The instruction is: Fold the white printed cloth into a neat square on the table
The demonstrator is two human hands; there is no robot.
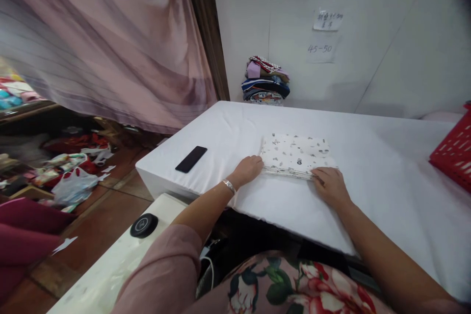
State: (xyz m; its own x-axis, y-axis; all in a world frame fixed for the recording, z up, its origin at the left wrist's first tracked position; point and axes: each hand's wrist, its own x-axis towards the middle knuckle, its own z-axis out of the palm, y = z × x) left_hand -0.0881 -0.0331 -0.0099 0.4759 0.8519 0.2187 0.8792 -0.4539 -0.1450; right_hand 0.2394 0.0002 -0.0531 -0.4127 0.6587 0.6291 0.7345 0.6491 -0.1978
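Observation:
A folded white cloth with small dark prints (pixel 296 153) lies flat on the white-covered table (pixel 386 167). My left hand (pixel 248 169), with a silver bracelet at the wrist, grips the cloth's near left corner with curled fingers. At the near right edge of the cloth, my right hand (pixel 329 184) holds on with its fingers bent over the edge. Both forearms reach out from the near side of the table.
A black phone (pixel 191 159) lies near the table's left edge. A stack of folded clothes (pixel 265 81) stands at the far edge against the wall. A red plastic basket (pixel 454 149) sits at the right. A black round object (pixel 143 225) rests on a white surface below left.

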